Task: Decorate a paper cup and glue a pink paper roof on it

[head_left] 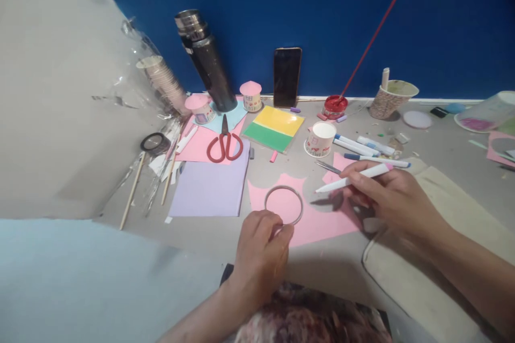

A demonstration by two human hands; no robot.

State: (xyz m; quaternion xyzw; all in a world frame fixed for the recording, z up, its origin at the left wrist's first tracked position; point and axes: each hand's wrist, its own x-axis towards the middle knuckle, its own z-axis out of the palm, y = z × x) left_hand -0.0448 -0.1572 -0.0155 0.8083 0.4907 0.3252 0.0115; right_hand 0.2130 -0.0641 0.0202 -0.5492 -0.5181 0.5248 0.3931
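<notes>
My left hand (260, 249) pinches the near edge of a clear tape ring (283, 204) that lies flat on a pink paper sheet (317, 222). My right hand (388, 193) grips a white marker (354, 178) with a pink cap, its tip pointing left and hovering just above the pink sheet, to the right of the ring. Both hands are closed on what they hold.
Red scissors (225, 146) lie on pink paper. A lilac sheet (211, 187), yellow-green paper (274, 127), a paper cup (320, 139), loose markers (364, 146), a red paint pot (335, 106), a flask (206, 61), a phone (287, 76) and black tape (155, 143) crowd the desk.
</notes>
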